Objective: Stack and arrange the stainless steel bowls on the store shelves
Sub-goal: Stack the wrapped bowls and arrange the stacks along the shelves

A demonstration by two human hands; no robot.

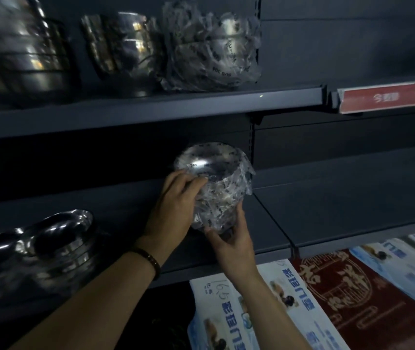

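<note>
A stack of steel bowls in a clear plastic bag (216, 183) is held over the middle shelf (272, 238). My left hand (173, 205) grips its left side near the rim. My right hand (231, 238) cups it from below. On the upper shelf (151, 107) stand a tall bare bowl stack (22, 54), a smaller bare stack (125, 49) and a plastic-wrapped stack (211, 49). Low bowl stacks (57, 243) sit at the left of the middle shelf.
A red price strip (388, 97) runs along the right upper shelf edge. Below the middle shelf lie packaged goods with blue print (289, 304) and a red patterned mat (353, 286). The right shelf bay (353, 203) is dark and bare.
</note>
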